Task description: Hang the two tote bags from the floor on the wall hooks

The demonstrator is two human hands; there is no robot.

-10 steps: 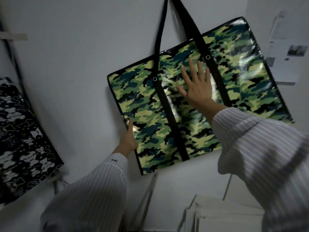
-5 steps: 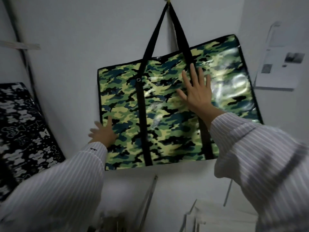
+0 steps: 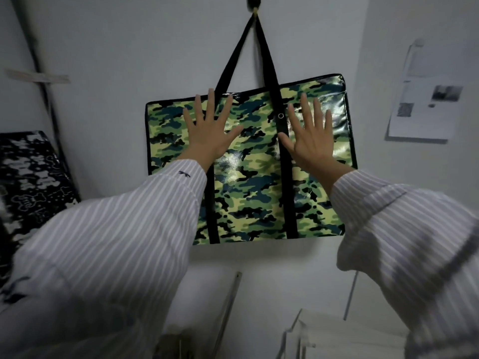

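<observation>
Camo tote (image 3: 254, 193) hangs on hook (image 3: 255, 6) at 12 o'clock; left hand (image 3: 210, 133) and right hand (image 3: 311, 133) flat, fingers spread, pressing it, gripping nothing; black-white tote (image 3: 31, 177) at 9 o'clock, top out of view; likely near done.

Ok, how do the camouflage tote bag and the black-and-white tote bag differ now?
The glossy green camouflage tote bag hangs from the wall hook, left hand and right hand flat on it; the black-and-white patterned tote bag sits left, untouched, its straps unseen. Both look flat, patterned.
</observation>
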